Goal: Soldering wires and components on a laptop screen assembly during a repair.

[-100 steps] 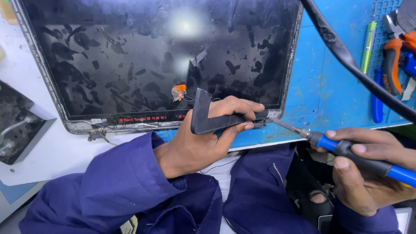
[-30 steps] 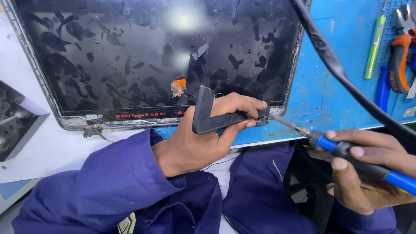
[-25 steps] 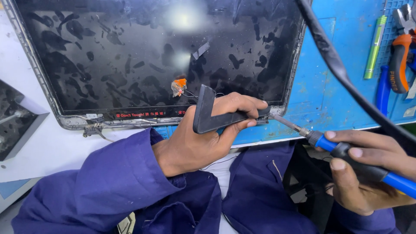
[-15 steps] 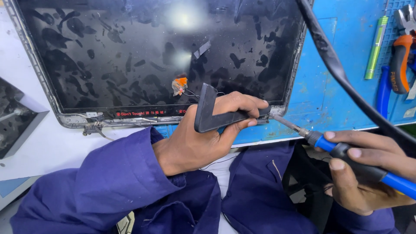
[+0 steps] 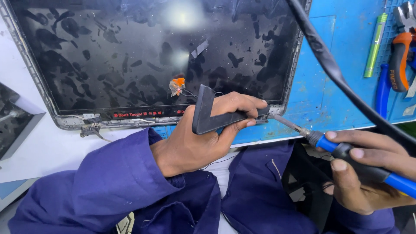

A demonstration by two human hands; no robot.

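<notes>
Now L-bracket [image 5: 216,119] betw. L fingers [image 5: 242,104]

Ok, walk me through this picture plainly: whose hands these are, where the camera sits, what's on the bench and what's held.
The camera is worn on a person's head and looks down at their own two hands in blue sleeves. The left hand grips a dark L-shaped bracket at the lower edge of a dark screen panel lying on a blue mat. The right hand holds a blue-handled soldering iron, its tip at the panel's lower right corner. Pliers and a green pen-like tool lie at the right.
</notes>
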